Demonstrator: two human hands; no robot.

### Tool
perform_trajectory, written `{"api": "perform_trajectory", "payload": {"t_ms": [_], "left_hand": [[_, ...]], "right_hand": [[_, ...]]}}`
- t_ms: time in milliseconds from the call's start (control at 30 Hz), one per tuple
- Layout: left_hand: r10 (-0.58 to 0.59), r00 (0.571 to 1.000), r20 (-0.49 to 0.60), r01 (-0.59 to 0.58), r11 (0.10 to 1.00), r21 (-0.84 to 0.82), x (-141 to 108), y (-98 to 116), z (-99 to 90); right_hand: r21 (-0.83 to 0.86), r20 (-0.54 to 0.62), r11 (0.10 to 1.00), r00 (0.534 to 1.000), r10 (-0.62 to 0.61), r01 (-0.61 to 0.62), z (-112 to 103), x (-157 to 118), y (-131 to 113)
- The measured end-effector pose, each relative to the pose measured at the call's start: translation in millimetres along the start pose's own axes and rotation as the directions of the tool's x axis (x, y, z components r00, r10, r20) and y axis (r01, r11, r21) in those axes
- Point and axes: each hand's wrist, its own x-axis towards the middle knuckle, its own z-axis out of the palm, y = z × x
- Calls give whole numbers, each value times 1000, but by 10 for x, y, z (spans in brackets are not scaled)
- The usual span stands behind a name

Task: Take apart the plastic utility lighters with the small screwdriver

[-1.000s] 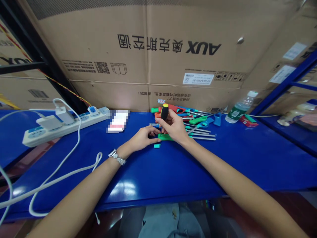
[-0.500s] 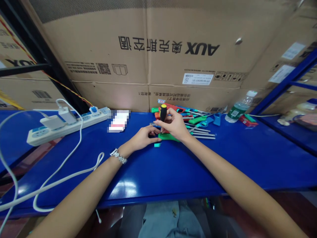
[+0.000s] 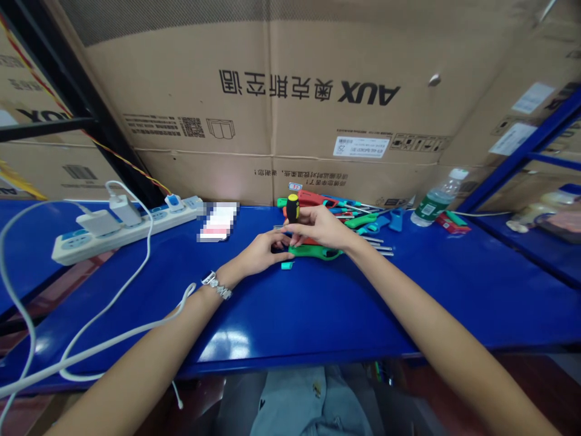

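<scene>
A yellow and black screwdriver [image 3: 293, 208] stands upright in the closed fingers of my right hand [image 3: 324, 228]. Under that hand a green lighter [image 3: 315, 251] lies on the blue table. My left hand [image 3: 263, 251], with a metal watch on the wrist, has its fingers curled around the lighter's left end. A small teal piece [image 3: 287, 265] lies just in front of my left fingertips. Behind and right of my right hand is a pile of lighters, among them a red one [image 3: 313, 198] and a blue one [image 3: 374, 226]. My fingers hide the screwdriver's tip.
A white power strip [image 3: 131, 229] with plugs and looping white cables lies on the table [image 3: 318, 321] at left, beside a blurred phone [image 3: 218, 221]. A water bottle [image 3: 438, 198] and a red box [image 3: 452, 223] are at right. Cardboard [image 3: 308, 36] stands behind.
The screwdriver and my right hand have shifted slightly left, and more of the green lighter shows. My left hand has stayed in almost the same place.
</scene>
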Motion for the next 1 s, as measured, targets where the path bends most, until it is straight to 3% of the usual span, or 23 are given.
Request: {"api": "perform_trajectory", "payload": {"t_ms": [167, 267, 400, 633, 767, 1000], "left_hand": [[0, 1000, -4, 0, 1000, -13, -7, 5, 10], [0, 1000, 10, 0, 1000, -5, -13, 7, 9], [3, 1000, -3, -3, 1000, 8, -10, 6, 9], [9, 1000, -13, -8, 1000, 30, -5, 18, 7], [1, 1000, 1, -1, 1000, 25, -11, 6, 6], [-5, 1000, -11, 5, 1000, 25, -19, -11, -2]], "right_hand": [[122, -18, 992, 999, 46, -43, 69, -13, 48], [72, -150, 997, 989, -4, 15, 192, 3, 95], [59, -343, 997, 939, -29, 52, 324, 53, 136], [124, -194, 992, 981, 31, -7, 160, 63, 133], [66, -89, 998, 996, 16, -10, 53, 37, 123], [-117, -138, 993, 990, -13, -4, -6, -42, 99]]}}
